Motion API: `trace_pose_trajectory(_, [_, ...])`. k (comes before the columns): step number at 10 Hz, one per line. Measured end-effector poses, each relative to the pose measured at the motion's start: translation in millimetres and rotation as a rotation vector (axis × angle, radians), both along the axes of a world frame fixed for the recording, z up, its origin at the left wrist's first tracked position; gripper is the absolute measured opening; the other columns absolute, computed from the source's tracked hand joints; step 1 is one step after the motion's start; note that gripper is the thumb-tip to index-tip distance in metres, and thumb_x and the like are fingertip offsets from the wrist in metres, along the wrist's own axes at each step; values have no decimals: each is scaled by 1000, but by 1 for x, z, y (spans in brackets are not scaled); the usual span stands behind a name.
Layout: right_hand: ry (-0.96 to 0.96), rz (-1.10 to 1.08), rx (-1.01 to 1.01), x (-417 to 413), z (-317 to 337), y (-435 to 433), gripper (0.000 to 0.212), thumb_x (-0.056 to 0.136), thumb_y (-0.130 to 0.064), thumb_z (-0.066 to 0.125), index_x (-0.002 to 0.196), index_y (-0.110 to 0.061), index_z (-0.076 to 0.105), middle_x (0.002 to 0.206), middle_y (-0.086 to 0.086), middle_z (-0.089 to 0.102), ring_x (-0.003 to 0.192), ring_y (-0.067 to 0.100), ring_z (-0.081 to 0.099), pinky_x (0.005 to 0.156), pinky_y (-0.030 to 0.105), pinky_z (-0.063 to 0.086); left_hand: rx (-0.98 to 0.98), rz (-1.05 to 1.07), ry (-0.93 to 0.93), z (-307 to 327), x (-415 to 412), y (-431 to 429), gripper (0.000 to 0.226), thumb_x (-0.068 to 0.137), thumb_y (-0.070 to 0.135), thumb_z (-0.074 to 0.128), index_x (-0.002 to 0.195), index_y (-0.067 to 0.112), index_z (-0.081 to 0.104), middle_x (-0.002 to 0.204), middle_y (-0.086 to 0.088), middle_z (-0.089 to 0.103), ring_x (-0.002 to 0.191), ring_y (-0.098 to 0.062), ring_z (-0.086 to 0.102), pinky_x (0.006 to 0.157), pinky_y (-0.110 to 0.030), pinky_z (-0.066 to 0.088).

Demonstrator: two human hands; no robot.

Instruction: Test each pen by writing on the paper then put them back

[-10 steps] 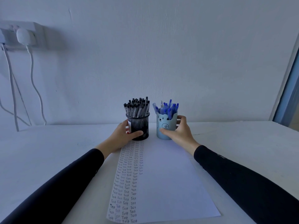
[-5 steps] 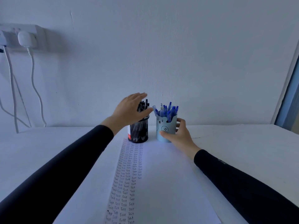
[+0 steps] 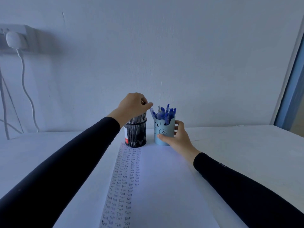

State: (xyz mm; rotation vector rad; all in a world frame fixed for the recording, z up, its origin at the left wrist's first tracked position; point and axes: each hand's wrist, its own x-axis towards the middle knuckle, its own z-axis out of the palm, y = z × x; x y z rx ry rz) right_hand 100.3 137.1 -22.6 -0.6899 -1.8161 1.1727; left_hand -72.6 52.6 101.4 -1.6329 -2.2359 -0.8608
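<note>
A black mesh pen cup (image 3: 135,134) full of black pens stands at the far end of the white paper (image 3: 164,186). My left hand (image 3: 134,106) is over its top, fingers curled down onto the black pens (image 3: 139,117); which pen it grips is hidden. Beside it on the right stands a light blue bear-face cup (image 3: 162,130) holding several blue pens (image 3: 165,112). My right hand (image 3: 178,139) grips that cup's right side. Columns of the word "Test" (image 3: 126,178) run down the paper's left part.
The white table (image 3: 238,145) meets a white wall behind the cups. A wall socket with a white plug (image 3: 14,41) and a hanging cable is at the upper left. A window frame (image 3: 294,89) runs down the right edge.
My left hand left the side of the black mesh cup, rose above it, and now curls down onto the black pens. My right hand stayed on the blue cup.
</note>
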Motion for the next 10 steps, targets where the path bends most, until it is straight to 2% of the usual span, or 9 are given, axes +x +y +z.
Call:
trace_pose_trajectory(1, [2,1,-2,1,0,0,72,74,-24,85,128,-25,37,118,-5,56,97,0,60,64,12,51,-41,65,-1,14,3,11,21,85,19,64,86,1,74,87,-12,73,76,-25,68,62,-30,52])
trace_pose_trajectory(2, [-5,4,3,1,0,-1,72,75,-24,85,128,-25,37,116,-6,56,96,0,60,62,11,50,-154,90,21,28,2,18,18,81,17,69,93,5,73,93,-9,72,84,-23,67,69,-31,56])
trace_pose_trajectory(4, [-4,8,-1,1,-1,0,71,75,-22,85,126,-25,36,111,-10,55,94,-1,60,61,10,50,-545,122,180,58,10,25,41,91,43,62,112,9,71,112,-4,71,108,-21,64,80,-29,41])
trace_pose_trajectory(5, [-7,4,6,0,-2,2,74,74,-24,85,129,-24,37,115,-7,56,97,0,60,62,12,51,-529,120,193,53,-1,29,49,86,52,64,107,9,71,107,-2,71,102,-23,64,78,-33,44])
trace_pose_trajectory(6, [-11,0,-1,0,-2,5,74,74,-24,85,129,-24,36,115,-7,56,95,-1,60,61,10,50,-375,32,78,44,-13,21,43,85,53,65,91,11,74,86,2,70,86,-19,63,79,-32,48])
trace_pose_trajectory(7, [-2,2,-15,0,-2,5,74,74,-24,85,130,-25,37,117,-7,56,93,-2,60,60,9,49,-40,-117,-67,27,-16,-5,28,87,43,68,95,16,72,90,9,69,84,-7,62,72,-12,44])
trace_pose_trajectory(8, [-21,13,-26,1,1,3,76,76,-23,84,134,-23,35,120,-3,55,92,-3,58,60,9,48,139,-139,-82,-5,-16,-42,23,87,39,69,103,24,70,100,13,67,89,-3,61,73,-7,43])
trace_pose_trajectory(9, [-82,57,-59,7,2,1,88,78,-25,83,146,-19,27,129,-2,50,95,-5,54,67,10,44,203,-177,52,-37,-23,-86,26,89,45,61,107,27,69,112,10,66,103,-9,60,92,-25,45])
trace_pose_trajectory(10, [-146,33,-80,18,7,-8,99,79,-25,81,154,-16,18,144,1,41,109,7,48,82,20,40,181,-271,104,-53,-17,-137,25,88,48,56,106,33,67,116,16,64,110,-7,59,98,-24,42])
